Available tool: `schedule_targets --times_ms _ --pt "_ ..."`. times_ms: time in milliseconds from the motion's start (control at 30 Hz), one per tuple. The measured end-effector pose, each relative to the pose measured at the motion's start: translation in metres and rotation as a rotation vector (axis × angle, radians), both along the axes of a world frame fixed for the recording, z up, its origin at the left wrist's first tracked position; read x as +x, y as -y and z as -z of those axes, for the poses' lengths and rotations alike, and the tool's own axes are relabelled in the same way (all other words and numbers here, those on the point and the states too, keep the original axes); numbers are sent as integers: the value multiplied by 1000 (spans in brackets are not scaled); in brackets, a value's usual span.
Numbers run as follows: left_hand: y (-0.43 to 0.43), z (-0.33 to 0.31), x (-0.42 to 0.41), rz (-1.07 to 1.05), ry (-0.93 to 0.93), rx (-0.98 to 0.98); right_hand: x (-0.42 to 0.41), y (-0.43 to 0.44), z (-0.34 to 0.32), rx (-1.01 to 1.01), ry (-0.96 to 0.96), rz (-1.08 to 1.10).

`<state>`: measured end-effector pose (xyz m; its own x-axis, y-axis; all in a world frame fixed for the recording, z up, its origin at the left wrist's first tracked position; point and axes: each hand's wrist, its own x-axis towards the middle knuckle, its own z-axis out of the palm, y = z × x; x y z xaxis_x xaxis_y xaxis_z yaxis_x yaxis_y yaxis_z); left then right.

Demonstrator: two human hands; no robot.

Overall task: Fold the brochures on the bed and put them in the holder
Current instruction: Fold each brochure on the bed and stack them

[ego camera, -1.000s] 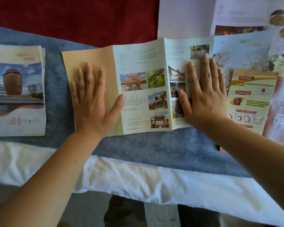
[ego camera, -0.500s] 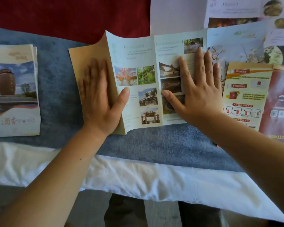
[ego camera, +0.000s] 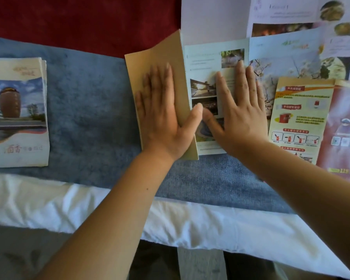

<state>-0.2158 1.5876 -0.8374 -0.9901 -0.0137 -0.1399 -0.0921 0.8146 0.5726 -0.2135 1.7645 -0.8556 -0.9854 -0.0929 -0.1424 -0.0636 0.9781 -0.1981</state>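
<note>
Brochure in hand: tan outer panel [ego camera: 150, 63] turned over onto the printed inside, top corner lifted off the page, so the fold is not flat yet

Left hand [ego camera: 162, 116]: flat on the tan panel, fingers straight and together, thumb reaching across the panel's free edge. Holds nothing; it presses. Likely there to bear the flap down and set the crease

Right hand [ego camera: 238, 116]: flat, fingers spread on the printed panel [ego camera: 202, 63] just beside the flap, thumbs nearly meeting. Grips nothing. Judged to be an anchor, keeping the sheet from sliding on the soft blue runner [ego camera: 85, 110] (paper on plush would creep otherwise)

Folded stack [ego camera: 18, 112]: well apart to the left on the runner, squared up, presumably waiting for the holder

Unfolded sheets to the right: fire-extinguisher leaflet [ego camera: 299, 110] overlapping a pale leaflet with food photos [ego camera: 291, 17], partly under the working brochure

Holder: not in view

Step judged: first fold of this brochure, many left. Next calls for a firm sweep along the crease. Risk: skewed edges if the flap goes down with that corner raised
</note>
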Motion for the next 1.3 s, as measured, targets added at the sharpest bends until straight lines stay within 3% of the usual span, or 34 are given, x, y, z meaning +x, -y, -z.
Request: schedule_targets --times_ms 200,667,1300 --pt "-10 4 -2 31 5 -89 -7 -31 -13 -217 -17 14" --pt "-15 6 -2 28 -1 -194 9 -106 -5 130 -14 -5" --pt "-50 -11 -7 50 -15 -215 1 -76 -12 145 -64 -67"
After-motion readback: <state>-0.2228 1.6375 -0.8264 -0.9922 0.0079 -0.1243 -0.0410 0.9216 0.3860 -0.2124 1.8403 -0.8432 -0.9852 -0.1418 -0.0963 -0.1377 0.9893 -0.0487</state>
